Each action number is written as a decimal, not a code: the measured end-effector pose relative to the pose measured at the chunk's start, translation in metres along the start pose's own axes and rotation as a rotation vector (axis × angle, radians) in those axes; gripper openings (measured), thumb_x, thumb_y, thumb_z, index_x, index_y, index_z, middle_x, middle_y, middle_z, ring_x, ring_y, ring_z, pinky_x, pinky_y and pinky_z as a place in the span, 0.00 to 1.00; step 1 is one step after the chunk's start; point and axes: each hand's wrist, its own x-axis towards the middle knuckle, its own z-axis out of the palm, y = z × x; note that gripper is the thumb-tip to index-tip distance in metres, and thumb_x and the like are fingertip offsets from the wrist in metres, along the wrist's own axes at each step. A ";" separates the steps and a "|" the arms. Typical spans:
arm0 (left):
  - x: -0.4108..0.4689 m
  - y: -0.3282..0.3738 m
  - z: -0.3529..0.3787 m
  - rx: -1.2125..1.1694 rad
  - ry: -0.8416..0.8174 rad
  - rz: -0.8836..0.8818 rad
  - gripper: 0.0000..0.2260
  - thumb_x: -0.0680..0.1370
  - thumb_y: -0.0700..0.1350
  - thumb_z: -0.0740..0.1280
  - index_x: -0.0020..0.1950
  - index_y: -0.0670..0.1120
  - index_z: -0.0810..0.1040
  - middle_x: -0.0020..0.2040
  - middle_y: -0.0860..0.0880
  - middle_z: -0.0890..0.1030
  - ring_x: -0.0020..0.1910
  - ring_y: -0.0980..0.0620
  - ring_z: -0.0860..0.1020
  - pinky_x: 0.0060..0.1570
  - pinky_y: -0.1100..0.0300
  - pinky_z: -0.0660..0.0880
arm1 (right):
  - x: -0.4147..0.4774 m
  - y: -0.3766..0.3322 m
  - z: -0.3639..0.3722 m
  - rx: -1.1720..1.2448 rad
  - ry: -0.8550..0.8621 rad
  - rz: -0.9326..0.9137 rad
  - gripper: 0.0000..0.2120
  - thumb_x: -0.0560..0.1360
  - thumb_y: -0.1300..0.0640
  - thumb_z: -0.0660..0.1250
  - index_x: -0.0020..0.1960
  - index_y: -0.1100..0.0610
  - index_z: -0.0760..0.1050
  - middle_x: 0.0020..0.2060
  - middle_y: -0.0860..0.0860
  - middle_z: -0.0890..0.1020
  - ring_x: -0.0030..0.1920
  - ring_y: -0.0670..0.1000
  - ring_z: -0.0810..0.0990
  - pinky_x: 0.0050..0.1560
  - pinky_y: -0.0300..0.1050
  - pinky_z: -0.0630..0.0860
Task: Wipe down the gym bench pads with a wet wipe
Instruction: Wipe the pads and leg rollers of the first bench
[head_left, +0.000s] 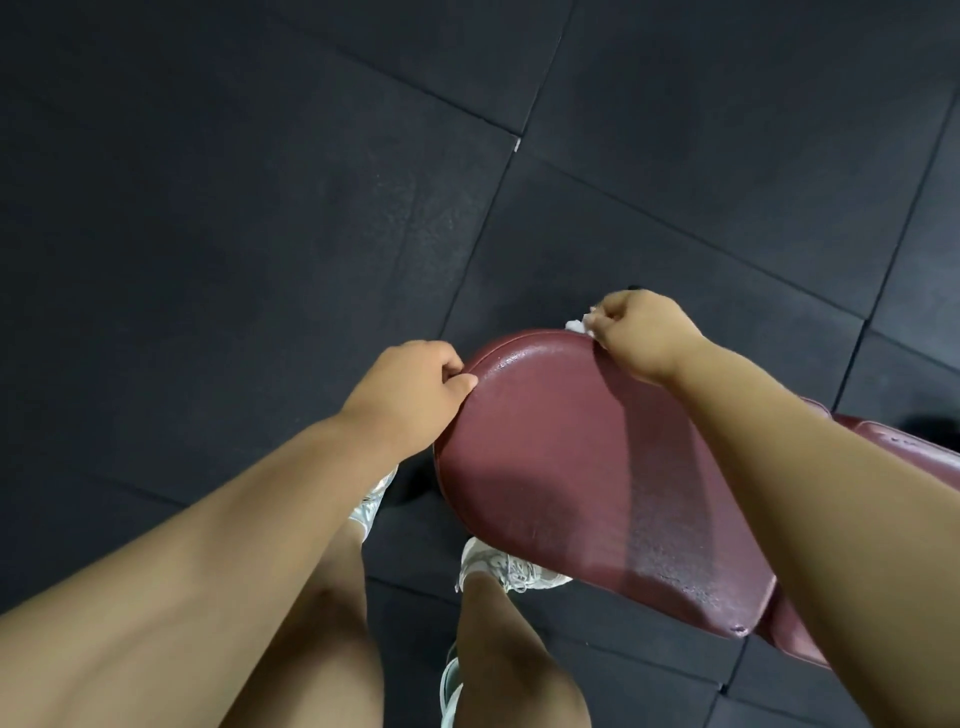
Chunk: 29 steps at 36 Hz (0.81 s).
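- Right hand (644, 332) clenched around a crumpled white wipe (577, 324), pressed on the bench's far rim.
- Left hand (410, 395) pinches the rounded edge of the maroon, pebbled pad (566, 467).
- Wet streak glistens across the vinyl; black rubber floor tiles (260, 208) below.

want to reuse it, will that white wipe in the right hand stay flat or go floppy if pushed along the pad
Probably floppy: the wipe is already bunched into a wad in the right hand. It would likely slide easily, since the maroon pad looks smooth and glossy.
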 end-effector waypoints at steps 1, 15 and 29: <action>0.001 0.002 0.000 0.023 0.001 -0.003 0.08 0.77 0.51 0.64 0.48 0.48 0.79 0.48 0.52 0.79 0.47 0.52 0.76 0.47 0.59 0.72 | 0.000 0.001 0.003 0.016 -0.001 -0.021 0.13 0.80 0.51 0.57 0.51 0.57 0.77 0.53 0.54 0.81 0.55 0.57 0.77 0.53 0.45 0.71; 0.001 0.073 0.033 0.302 0.160 0.250 0.14 0.80 0.49 0.62 0.64 0.47 0.73 0.62 0.52 0.70 0.63 0.49 0.62 0.60 0.58 0.61 | -0.009 0.057 0.003 -0.051 0.031 -0.141 0.16 0.82 0.53 0.52 0.52 0.59 0.76 0.53 0.57 0.80 0.55 0.61 0.77 0.57 0.52 0.73; -0.009 0.107 0.097 0.429 0.124 0.271 0.20 0.82 0.43 0.56 0.74 0.50 0.63 0.77 0.51 0.54 0.77 0.49 0.49 0.70 0.57 0.55 | -0.036 0.136 -0.012 -0.225 0.220 -0.054 0.17 0.82 0.53 0.51 0.55 0.61 0.75 0.56 0.62 0.76 0.55 0.63 0.75 0.50 0.50 0.72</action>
